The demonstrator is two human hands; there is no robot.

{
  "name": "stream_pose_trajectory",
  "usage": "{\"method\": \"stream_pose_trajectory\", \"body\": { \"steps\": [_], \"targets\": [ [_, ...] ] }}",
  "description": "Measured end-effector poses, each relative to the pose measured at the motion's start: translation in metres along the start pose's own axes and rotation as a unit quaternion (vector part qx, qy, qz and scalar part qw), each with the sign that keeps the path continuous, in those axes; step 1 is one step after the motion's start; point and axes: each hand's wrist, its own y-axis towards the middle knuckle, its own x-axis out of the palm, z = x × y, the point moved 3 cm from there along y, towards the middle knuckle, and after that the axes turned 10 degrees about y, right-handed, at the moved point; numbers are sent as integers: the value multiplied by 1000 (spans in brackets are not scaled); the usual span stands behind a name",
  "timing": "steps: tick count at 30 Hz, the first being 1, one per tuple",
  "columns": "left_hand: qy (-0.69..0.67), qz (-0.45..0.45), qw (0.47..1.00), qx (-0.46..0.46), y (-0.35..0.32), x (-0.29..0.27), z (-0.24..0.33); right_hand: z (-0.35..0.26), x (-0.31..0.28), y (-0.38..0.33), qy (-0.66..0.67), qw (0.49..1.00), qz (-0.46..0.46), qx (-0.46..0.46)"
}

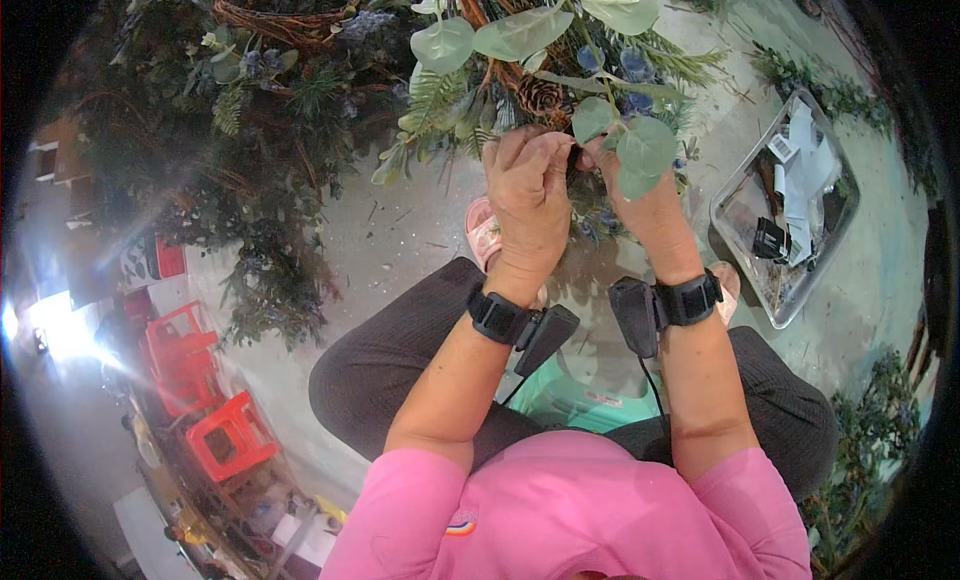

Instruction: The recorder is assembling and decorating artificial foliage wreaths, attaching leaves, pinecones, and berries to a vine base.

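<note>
In front of me hangs a wreath-like bunch of artificial greenery (520, 40), with round pale-green leaves, fern sprigs, brown twigs and blue berries. Just below its pine cone (540, 94), my left hand (528, 195) is closed in a pinch, fingertips against the stems. My right hand (652, 215) reaches in from the other side, thumb and fingers curled close to the left fingertips. A broad leaf (645, 148) covers part of the right hand. What lies between the fingertips is too small and hidden to make out. Both wrists wear black straps with small boxes.
A clear plastic tray (722, 215) with paper tags and scraps lies on the floor at right. More greenery is piled at left (270, 170) with a twig wreath ring (285, 20) on top. Red stools (232, 437) stand at lower left. A green stool (570, 400) is beneath me.
</note>
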Motion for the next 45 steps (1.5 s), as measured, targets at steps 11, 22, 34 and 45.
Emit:
{"method": "stream_pose_trajectory", "body": {
  "steps": [11,22,34,45],
  "targets": [
    [38,-43,997,51,3,-3,2,-4,0,1,-50,996,-17,-70],
    [8,-15,999,46,2,0,1,-2,-1,2,-98,990,-21,-101],
    [23,-39,998,45,4,-1,1,-2,-1,2,-28,999,-1,-18],
    [-10,-37,999,19,3,-2,-1,-3,0,2,-18,1000,7,-25]
  ]
}}
